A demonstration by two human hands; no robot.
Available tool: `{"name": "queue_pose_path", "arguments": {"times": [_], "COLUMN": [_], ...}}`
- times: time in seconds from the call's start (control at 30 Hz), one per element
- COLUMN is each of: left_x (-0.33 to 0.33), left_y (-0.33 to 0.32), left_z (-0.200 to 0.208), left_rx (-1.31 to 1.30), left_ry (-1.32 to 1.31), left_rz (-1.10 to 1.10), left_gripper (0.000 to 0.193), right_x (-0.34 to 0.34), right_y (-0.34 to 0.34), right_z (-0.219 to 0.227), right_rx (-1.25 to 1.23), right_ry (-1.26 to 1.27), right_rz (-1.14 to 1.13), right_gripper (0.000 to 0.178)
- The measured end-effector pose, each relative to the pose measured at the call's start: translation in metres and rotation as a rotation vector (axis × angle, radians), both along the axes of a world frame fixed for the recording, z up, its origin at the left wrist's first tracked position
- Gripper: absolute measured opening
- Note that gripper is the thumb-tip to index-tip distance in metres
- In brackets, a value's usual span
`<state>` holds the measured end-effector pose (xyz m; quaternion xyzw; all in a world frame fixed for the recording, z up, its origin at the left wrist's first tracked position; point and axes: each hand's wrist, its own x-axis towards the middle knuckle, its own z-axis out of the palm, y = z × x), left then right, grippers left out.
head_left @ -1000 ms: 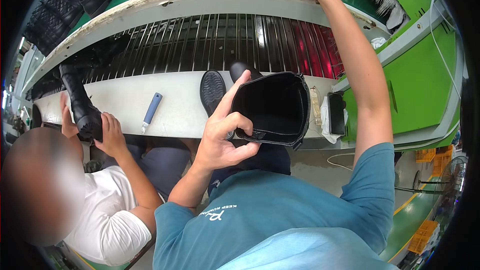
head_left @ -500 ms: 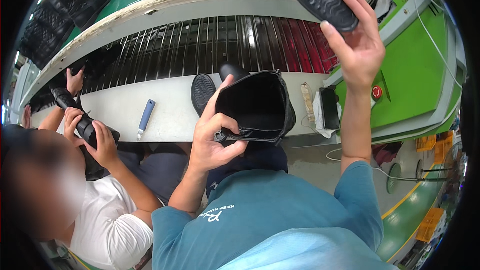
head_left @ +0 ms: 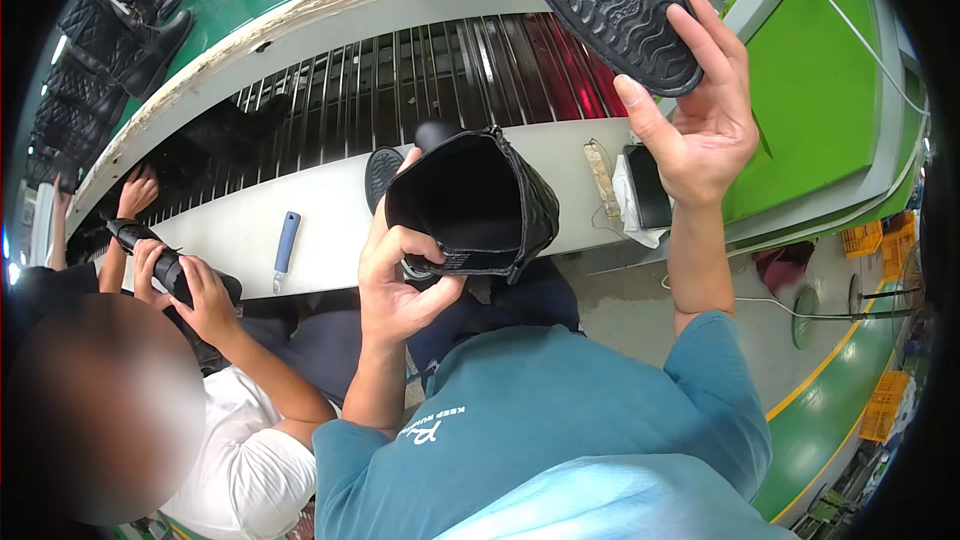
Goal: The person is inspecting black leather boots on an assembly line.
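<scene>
My left hand (head_left: 400,280) grips the rim of a black boot's shaft (head_left: 480,202), its mouth facing me above the white bench (head_left: 320,210). My right hand (head_left: 700,120) is raised to the right of it and holds a black item with a wavy-treaded sole (head_left: 610,0) by its end, tread facing me. The treaded piece hangs above and just behind the boot, apart from it. A second dark sole (head_left: 380,175) shows right behind the boot, by my left fingers.
A co-worker at lower left holds a black shoe (head_left: 160,262) in both hands. A blue-handled tool (head_left: 285,245) lies on the bench, a black phone (head_left: 650,185) and a small brush (head_left: 600,175) at its right. Black boots (head_left: 120,35) ride the green belt above the slatted rack (head_left: 450,80).
My right hand came down from the upper belt with the treaded black item and now holds it above the boot. The co-worker lowered their shoe toward their lap.
</scene>
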<state>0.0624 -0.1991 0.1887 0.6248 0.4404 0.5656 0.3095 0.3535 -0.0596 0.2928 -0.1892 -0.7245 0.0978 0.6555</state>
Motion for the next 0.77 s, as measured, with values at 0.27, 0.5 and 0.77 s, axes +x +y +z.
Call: {"name": "queue_pose_path", "arguments": {"times": [0.27,0.5,0.77], "left_x": [-0.002,-0.019,-0.012], "left_y": [0.004,0.036,0.057], "left_z": [-0.004,-0.002,0.002], "left_rx": [0.004,0.318,0.335], "left_ry": [0.005,-0.036,-0.026], "left_rz": [-0.003,-0.167,-0.192], "left_gripper": [0.028,0.028,0.029], "right_x": [0.008,0.029,0.09], "right_y": [-0.009,-0.045,-0.087], "right_z": [-0.027,-0.151,-0.129], "right_rx": [-0.069,-0.369,-0.375], "right_ry": [0.011,0.011,0.028], "right_rz": [-0.026,-0.293,-0.357], "right_gripper": [0.071,0.065,0.061]}}
